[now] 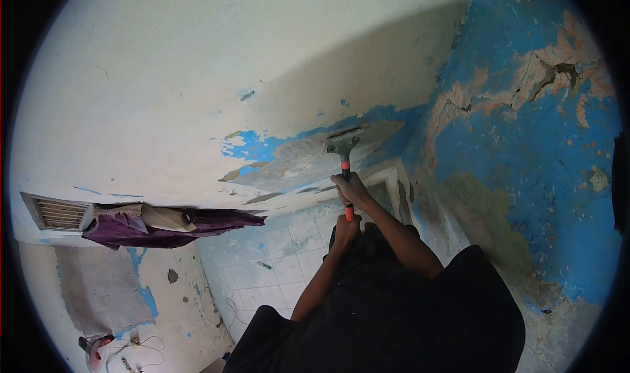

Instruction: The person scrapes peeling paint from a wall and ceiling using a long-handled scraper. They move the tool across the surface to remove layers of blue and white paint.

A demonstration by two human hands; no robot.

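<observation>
A long-handled scraper [346, 165] with a wide dark head and a black and red handle rests against the wall [302, 166], where grey plaster shows between strips of blue paint. Both of my hands are wrapped round its handle. My right hand [352, 190] grips the handle higher up, a little below the scraper's head. Lower down, near its red end, my left hand [348, 228] holds the same handle close to my body.
A cracked blue wall [518, 169] rises on the right. On the left, purple cloth [170, 228] hangs beside a vent [59, 213]. A small tool [264, 265] lies on the tiled floor [282, 288]. At the lower left are a red-and-black power tool [95, 350] and cables.
</observation>
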